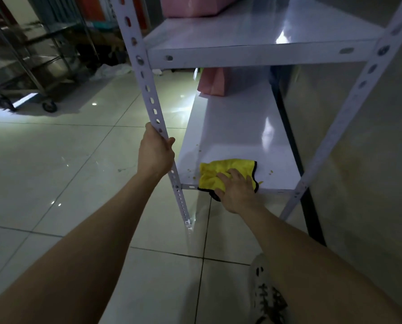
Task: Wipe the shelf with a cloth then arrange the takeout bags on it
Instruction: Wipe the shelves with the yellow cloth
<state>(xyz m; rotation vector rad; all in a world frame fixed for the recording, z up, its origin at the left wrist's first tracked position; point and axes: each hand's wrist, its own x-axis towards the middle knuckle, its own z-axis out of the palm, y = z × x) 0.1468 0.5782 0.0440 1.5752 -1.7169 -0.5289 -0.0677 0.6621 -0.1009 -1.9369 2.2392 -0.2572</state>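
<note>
A white metal shelf unit stands before me, with a lower shelf (237, 136) and an upper shelf (253, 31). My right hand (238, 191) presses a yellow cloth (221, 170) with a black edge flat on the front edge of the lower shelf. Small brownish crumbs lie on the shelf around the cloth. My left hand (155, 154) grips the front left upright post (148, 90). A pink takeout bag (212, 81) stands at the back of the lower shelf. Another pink bag (190, 5) sits on the upper shelf, cut off by the frame's top.
The floor (55, 160) is glossy pale tile. A steel trolley on wheels (31, 66) stands at the far left. A wall (370, 160) runs along the right of the shelf unit. My shoe (265, 293) is on the floor at the bottom.
</note>
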